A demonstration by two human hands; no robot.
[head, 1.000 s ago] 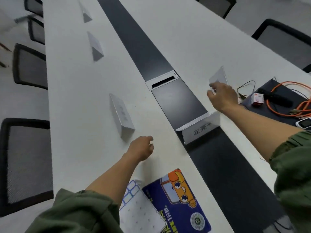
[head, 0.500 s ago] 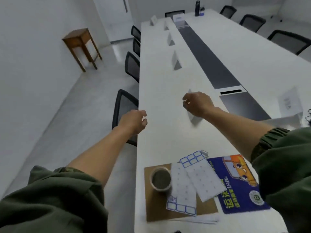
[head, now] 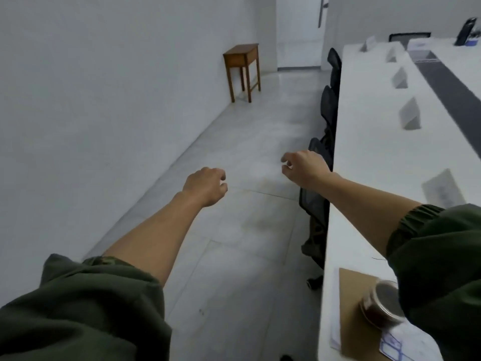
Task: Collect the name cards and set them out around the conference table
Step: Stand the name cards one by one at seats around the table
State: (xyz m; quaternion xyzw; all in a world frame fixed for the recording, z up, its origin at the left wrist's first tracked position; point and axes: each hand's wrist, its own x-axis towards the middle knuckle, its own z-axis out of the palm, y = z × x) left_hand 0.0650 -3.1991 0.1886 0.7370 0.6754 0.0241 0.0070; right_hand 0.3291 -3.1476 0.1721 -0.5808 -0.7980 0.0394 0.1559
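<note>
Several white folded name cards stand in a row along the near side of the long white conference table (head: 369, 157): one (head: 442, 188) close to my right sleeve, one (head: 410, 117) further on, another (head: 399, 78) beyond it. My left hand (head: 205, 186) hangs over the floor with loosely curled fingers and holds nothing. My right hand (head: 302, 166) reaches out past the table's left edge, in front of a chair back, fingers loosely curled and empty.
Black mesh chairs (head: 328, 110) line the table's left edge. A brown board (head: 356, 308) with a round tape roll (head: 385, 306) and sticker sheets lies at the near end. A wooden side table (head: 242, 69) stands by the wall. Grey floor tiles stretch to the left.
My view has swung left from the table toward the floor and wall. My right hand has left the name card it touched and now hangs off the table's edge. Both hands are empty.
</note>
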